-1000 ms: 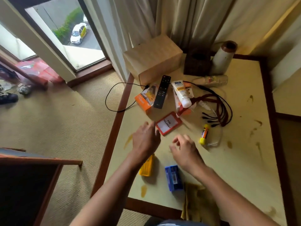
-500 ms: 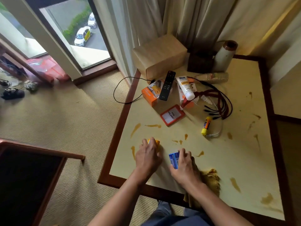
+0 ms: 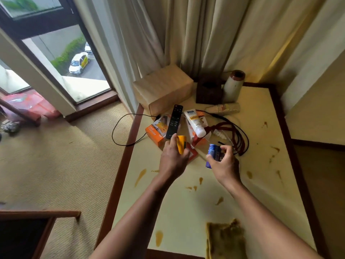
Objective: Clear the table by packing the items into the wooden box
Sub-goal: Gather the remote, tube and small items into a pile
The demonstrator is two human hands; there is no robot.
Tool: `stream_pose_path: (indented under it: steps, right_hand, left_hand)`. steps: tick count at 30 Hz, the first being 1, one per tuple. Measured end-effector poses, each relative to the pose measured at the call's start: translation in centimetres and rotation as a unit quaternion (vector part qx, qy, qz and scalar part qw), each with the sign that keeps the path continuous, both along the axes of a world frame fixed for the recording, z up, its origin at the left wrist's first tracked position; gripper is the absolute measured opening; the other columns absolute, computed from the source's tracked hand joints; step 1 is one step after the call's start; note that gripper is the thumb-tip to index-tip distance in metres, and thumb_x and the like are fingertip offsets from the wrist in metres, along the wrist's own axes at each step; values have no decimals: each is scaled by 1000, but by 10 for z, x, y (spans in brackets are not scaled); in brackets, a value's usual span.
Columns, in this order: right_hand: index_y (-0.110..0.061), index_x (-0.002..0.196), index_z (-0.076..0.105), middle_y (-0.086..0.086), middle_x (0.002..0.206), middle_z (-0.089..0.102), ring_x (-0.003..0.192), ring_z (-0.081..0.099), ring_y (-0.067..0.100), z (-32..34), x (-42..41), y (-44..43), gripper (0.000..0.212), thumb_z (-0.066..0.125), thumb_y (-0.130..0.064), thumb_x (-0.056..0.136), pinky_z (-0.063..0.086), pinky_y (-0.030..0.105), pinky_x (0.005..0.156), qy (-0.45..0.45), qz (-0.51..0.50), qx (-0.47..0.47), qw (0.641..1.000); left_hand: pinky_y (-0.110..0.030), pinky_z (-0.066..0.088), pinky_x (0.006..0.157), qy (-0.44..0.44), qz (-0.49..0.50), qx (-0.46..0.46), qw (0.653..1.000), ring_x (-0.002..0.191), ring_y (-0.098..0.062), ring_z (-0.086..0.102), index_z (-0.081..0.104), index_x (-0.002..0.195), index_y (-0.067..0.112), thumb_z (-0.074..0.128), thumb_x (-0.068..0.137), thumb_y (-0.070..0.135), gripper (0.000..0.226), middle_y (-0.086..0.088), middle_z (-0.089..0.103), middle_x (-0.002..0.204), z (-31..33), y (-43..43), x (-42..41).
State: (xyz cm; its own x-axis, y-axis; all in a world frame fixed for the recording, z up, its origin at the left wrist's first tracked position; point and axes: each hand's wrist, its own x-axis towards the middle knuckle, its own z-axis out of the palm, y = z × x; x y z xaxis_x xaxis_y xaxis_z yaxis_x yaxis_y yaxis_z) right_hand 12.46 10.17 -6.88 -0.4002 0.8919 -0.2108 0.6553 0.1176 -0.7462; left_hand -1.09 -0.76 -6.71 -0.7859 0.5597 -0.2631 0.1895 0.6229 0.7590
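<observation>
The closed wooden box [image 3: 164,88] stands at the table's far left corner. My left hand [image 3: 172,159] holds a small yellow pack [image 3: 180,144] above the table. My right hand [image 3: 224,162] grips a small blue pack [image 3: 212,153] beside it. Both hands hover over the pile of items: a black remote [image 3: 174,121], an orange charger box [image 3: 155,131], a white tube [image 3: 195,123] and a red card holder [image 3: 193,153], partly hidden under my left hand. A tangle of black and red cables [image 3: 238,135] lies to the right.
A dark tissue box [image 3: 209,92], a grey vase [image 3: 233,86] and a stack of paper cups [image 3: 224,108] stand at the back. A stained yellow cloth [image 3: 225,238] lies at the near edge. Brown spills dot the table [image 3: 261,184]. Curtains hang behind.
Both hands lifted the yellow and blue packs off the near part of the table and carried them forward over the pile. The view has moved closer to the table.
</observation>
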Motion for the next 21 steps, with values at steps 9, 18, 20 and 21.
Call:
stream_pose_path:
  steps: [9, 18, 20, 21]
  right_hand:
    - [-14, 127, 54, 8, 123, 65, 111, 62, 30, -21, -77, 112, 48, 73, -30, 86, 44, 30, 79, -36, -3, 44, 998]
    - [-13, 115, 66, 6, 114, 67, 105, 63, 24, -29, -61, 126, 33, 75, -26, 86, 47, 29, 83, -36, 56, 61, 996]
    - [-16, 105, 63, 4, 106, 63, 97, 63, 24, -27, -35, 115, 19, 70, -24, 89, 49, 31, 76, -53, 38, 73, 995]
    - [-17, 100, 60, 4, 104, 62, 93, 63, 24, -30, -21, 108, 15, 69, -23, 90, 49, 31, 72, -72, 37, 66, 995]
  left_hand:
    - [-44, 43, 107, 14, -3, -19, 1000, 130, -31, 50, 14, 162, 19, 46, 107, 46, 70, -14, 43, 149, -23, 75, -22]
    - [-51, 51, 101, 36, -33, -109, 993, 128, -35, 50, 6, 161, 24, 71, 94, 29, 94, -14, 44, 144, -56, 79, -15]
    - [-52, 51, 101, 53, -38, -109, 992, 129, -35, 49, 5, 161, 24, 62, 100, 32, 84, -15, 44, 144, -55, 78, -13]
    - [-52, 50, 103, 59, -40, -113, 991, 132, -36, 47, 5, 162, 22, 60, 102, 31, 81, -16, 42, 148, -54, 77, -12]
